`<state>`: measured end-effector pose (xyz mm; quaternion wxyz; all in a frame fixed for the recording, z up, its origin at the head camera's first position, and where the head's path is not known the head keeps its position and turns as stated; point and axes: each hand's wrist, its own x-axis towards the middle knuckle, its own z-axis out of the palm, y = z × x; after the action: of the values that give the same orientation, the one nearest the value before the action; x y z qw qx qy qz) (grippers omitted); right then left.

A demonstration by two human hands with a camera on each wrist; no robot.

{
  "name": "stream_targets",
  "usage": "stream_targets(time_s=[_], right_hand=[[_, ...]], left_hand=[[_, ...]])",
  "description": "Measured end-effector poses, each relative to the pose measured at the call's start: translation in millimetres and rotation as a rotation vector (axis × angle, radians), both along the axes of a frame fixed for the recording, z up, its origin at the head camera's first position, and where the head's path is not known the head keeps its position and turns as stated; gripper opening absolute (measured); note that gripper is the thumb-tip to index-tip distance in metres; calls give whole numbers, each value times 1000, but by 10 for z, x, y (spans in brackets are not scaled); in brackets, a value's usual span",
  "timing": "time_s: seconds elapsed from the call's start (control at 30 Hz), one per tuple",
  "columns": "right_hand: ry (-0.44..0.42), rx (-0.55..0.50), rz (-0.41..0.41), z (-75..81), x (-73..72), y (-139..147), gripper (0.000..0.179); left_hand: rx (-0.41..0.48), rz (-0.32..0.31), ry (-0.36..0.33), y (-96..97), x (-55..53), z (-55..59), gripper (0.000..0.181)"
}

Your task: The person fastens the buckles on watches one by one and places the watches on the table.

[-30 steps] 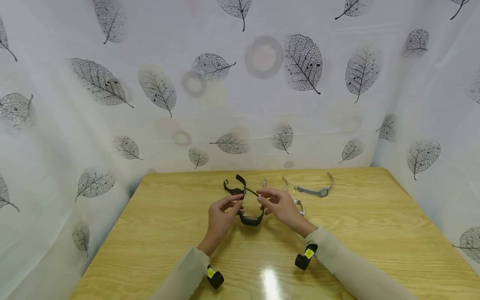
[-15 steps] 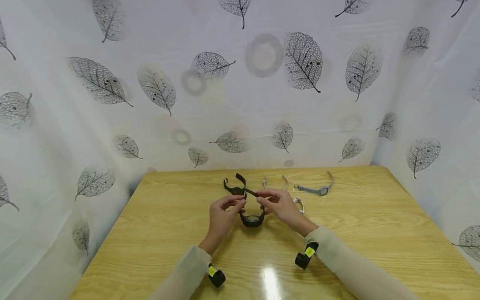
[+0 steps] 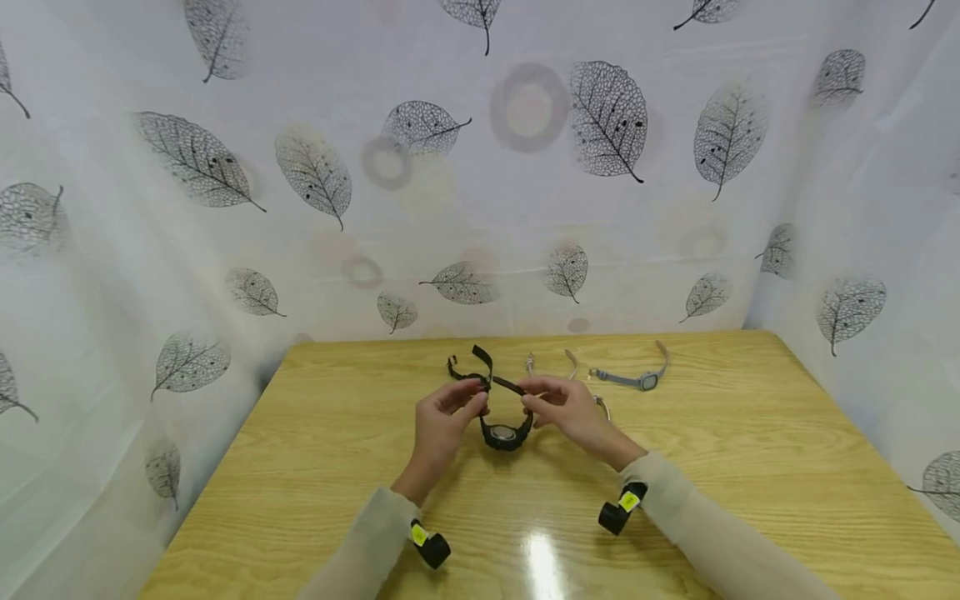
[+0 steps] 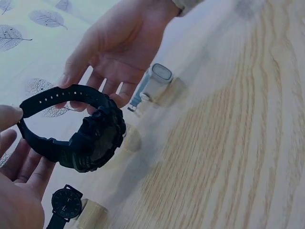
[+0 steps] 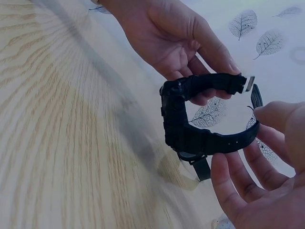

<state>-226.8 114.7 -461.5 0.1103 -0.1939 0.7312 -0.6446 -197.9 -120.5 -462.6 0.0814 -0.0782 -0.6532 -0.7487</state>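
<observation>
A chunky black wristwatch (image 3: 504,437) hangs between both hands, its band bent into a loop and its case at the bottom toward the wearer. My left hand (image 3: 441,427) pinches the buckle side of the band; the metal buckle (image 5: 249,84) pokes past the fingers in the right wrist view. On the other side my right hand (image 3: 576,417) grips the holed strap (image 4: 62,98) between thumb and fingers. The strap tip (image 5: 257,95) stands near the buckle, apart from it. In the left wrist view the dial (image 4: 106,138) is dark and turned sideways.
Behind the left hand stands another black watch (image 4: 66,202) on a small stand. Farther right are a grey-blue watch (image 3: 648,381), a pale strap (image 3: 573,363) and a silver watch (image 3: 603,407) partly hidden by the right hand. A leaf-print curtain (image 3: 480,208) closes off the table's back.
The held watch has tilted so that its dial shows more toward the head camera. My right hand has shifted slightly right with the strap; the left keeps its pinch.
</observation>
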Motion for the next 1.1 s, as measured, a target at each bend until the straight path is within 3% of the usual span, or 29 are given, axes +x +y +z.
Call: stream_targets(time_s=[0.2,0.5,1.1], right_hand=[[0,-3,50,17,-4,33,37],[16,-1,102,20,13,46,38],[47,39,94,-31,26,52,39]], left_hand=[[-41,-17,-54,-12,-11,9,30],[-99,-57,-48,-15,-14,-17,27],[-157,-87,-77,-11,-30,-38,29]])
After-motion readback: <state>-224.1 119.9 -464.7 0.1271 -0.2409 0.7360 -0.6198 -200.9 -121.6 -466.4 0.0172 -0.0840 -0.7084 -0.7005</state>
